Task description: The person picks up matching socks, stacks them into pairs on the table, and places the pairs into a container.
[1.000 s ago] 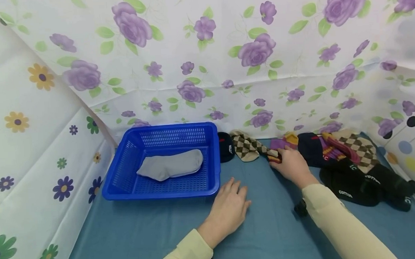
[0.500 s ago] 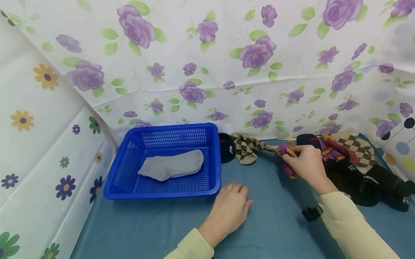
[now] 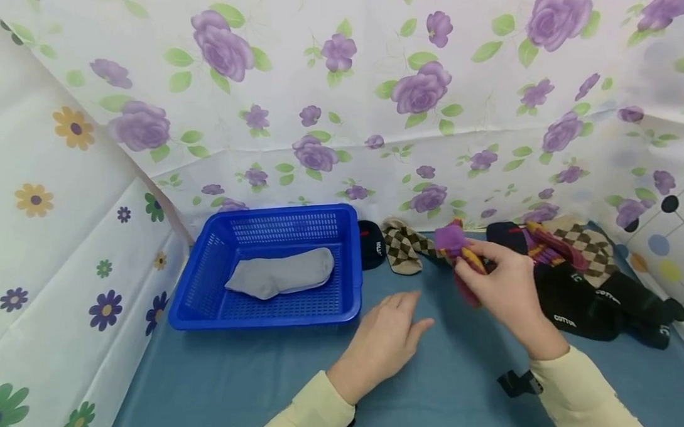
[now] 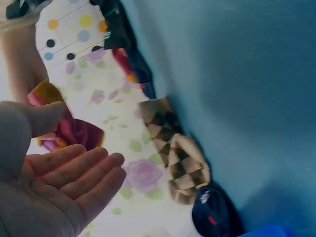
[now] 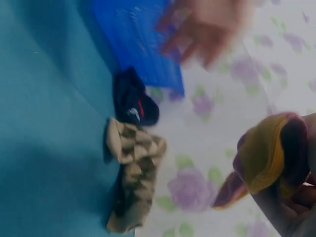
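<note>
My right hand [image 3: 505, 283] pinches a purple, maroon and yellow sock [image 3: 451, 238] between thumb and fingers. The sock hangs over the blue table cloth, its top flopped to the left. My left hand [image 3: 380, 331] is raised in front of the basket's right corner, palm toward the sock and holding nothing. In the left wrist view, its fingers [image 4: 91, 170] are straight and the thumb spread. Behind the held sock lies a brown-and-beige checkered sock [image 3: 402, 249], twisted at its right end. A navy sock [image 3: 371, 245] sits between that one and the basket.
A blue plastic basket [image 3: 266, 321] stands left, with light grey socks [image 3: 282, 272] lying in it. To the right is a heap of socks: black ones [image 3: 577, 312], a navy one [image 3: 501, 233] and a checkered one [image 3: 594, 245]. A flowered cloth [image 3: 339, 144] rises behind the table.
My right hand has picked up the purple and yellow sock from beside the checkered one and drawn it toward me. My left hand has risen off the table and turned, its thumb spreading.
</note>
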Motion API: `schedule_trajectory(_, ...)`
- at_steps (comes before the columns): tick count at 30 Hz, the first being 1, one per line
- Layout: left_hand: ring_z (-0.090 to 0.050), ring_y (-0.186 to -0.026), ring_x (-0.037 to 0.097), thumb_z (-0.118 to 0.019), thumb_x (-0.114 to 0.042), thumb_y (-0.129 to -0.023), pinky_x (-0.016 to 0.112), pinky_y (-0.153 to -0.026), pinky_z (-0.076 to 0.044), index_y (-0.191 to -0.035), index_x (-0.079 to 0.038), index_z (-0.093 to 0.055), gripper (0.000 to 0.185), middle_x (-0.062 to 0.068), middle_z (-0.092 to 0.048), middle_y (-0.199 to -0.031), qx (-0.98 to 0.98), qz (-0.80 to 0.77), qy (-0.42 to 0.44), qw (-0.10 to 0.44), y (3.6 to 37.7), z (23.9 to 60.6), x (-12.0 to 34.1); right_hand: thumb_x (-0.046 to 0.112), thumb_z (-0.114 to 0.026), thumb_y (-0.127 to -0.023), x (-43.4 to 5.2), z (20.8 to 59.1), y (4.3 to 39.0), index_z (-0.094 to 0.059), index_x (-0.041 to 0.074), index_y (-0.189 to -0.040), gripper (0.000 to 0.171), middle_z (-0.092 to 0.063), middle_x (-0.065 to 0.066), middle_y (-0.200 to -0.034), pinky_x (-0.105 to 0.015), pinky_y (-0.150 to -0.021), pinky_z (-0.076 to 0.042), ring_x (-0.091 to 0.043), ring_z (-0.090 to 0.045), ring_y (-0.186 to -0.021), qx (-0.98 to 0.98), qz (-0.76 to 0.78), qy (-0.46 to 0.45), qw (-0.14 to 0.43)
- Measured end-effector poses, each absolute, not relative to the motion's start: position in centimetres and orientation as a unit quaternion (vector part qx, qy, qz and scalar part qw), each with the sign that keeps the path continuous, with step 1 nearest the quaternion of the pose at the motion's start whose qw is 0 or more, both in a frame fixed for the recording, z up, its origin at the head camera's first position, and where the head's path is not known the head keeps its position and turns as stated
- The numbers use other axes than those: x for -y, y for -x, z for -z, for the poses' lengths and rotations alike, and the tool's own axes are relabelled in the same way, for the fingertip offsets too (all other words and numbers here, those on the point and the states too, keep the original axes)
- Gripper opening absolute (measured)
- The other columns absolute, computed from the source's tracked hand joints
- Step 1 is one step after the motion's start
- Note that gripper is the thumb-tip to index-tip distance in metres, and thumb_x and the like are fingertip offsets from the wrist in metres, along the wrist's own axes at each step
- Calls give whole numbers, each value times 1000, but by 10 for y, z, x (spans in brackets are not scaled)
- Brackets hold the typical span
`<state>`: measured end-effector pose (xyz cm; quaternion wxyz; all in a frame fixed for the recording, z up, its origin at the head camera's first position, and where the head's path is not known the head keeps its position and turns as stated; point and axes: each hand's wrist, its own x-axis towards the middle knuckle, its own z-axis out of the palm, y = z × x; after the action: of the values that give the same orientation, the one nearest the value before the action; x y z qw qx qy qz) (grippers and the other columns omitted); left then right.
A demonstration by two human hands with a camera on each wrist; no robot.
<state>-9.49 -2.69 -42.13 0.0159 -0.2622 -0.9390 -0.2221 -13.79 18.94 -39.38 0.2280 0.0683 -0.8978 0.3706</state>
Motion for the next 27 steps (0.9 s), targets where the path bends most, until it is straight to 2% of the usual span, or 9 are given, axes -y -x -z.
schedule_trajectory(2, -57, -116, 14, -23, -57, -97, 34, -94, -49, -134, -15, -49, 62, 1, -60, -126, 928, 284, 243, -10, 97, 413, 26, 25, -73, -79, -179, 396, 131, -74, 14, -98, 22, -71, -6, -103, -7, -54, -45, -11, -67, -68, 889, -362, -112, 257)
schedule_trajectory(4, -63, -99, 10, -16, -60, -95, 29, -81, -53, -125, -18, -56, 66, -3, -66, -107, 908, 354, 221, -30, 100, 408, 25, 20, -74, -78, -169, 399, 125, -74, 12, -97, 21, -69, -5, -110, -4, -61, -46, -13, -69, -77, 879, -370, -147, 263)
schedule_trajectory(6, -61, -73, 7, -16, -59, -96, 24, -63, -50, -108, -21, -61, 59, -5, -62, -83, 885, 419, 198, -35, 103, 407, 24, 20, -75, -78, -162, 402, 119, -73, 13, -98, 21, -68, -4, -114, -5, -66, -48, -13, -69, -87, 871, -386, -173, 251)
schedule_trajectory(9, -42, -48, 11, -25, -55, -98, 24, -43, -34, -89, -24, -55, 44, -3, -46, -62, 856, 490, 164, -30, 106, 408, 23, 23, -75, -79, -155, 409, 115, -72, 16, -100, 23, -66, -2, -117, -12, -68, -52, -12, -67, -92, 866, -404, -202, 217)
schedule_trajectory(12, -42, -48, 10, -34, -53, -97, 24, -41, -33, -94, -25, -56, 37, -4, -49, -63, 836, 530, 135, -30, 107, 408, 23, 26, -75, -79, -152, 414, 113, -70, 19, -106, 28, -62, -3, -123, -22, -71, -55, -14, -65, -100, 863, -411, -230, 183)
schedule_trajectory(15, -50, -55, 8, -39, -54, -96, 23, -46, -41, -105, -24, -58, 36, -6, -60, -73, 815, 566, 121, -32, 107, 409, 23, 28, -76, -78, -151, 418, 112, -67, 21, -113, 36, -56, -4, -133, -32, -77, -56, -20, -60, -112, 861, -410, -257, 155)
schedule_trajectory(18, -55, -61, 7, -42, -54, -95, 24, -50, -46, -106, -23, -59, 37, -6, -65, -81, 801, 588, 111, -17, 107, 409, 24, 31, -76, -77, -150, 420, 109, -66, 27, -112, 36, -48, -1, -140, -36, -85, -54, -22, -51, -124, 857, -410, -286, 125)
schedule_trajectory(24, -63, -68, 6, -47, -45, -96, 24, -56, -53, -110, -23, -59, 28, -5, -67, -91, 793, 602, 93, -1, 107, 412, 28, 17, -77, -77, -152, 420, 108, -67, 30, -87, 19, -52, -4, -137, -26, -93, -49, -21, -52, -124, 816, -459, -327, 125)
schedule_trajectory(27, -65, -76, 5, -47, -41, -96, 22, -64, -54, -110, -22, -58, 26, -5, -67, -96, 793, 603, 90, 6, 107, 413, 29, 4, -73, -78, -153, 417, 111, -65, 25, -85, 23, -61, -7, -126, -22, -85, -52, -19, -61, -110, 794, -499, -309, 158)
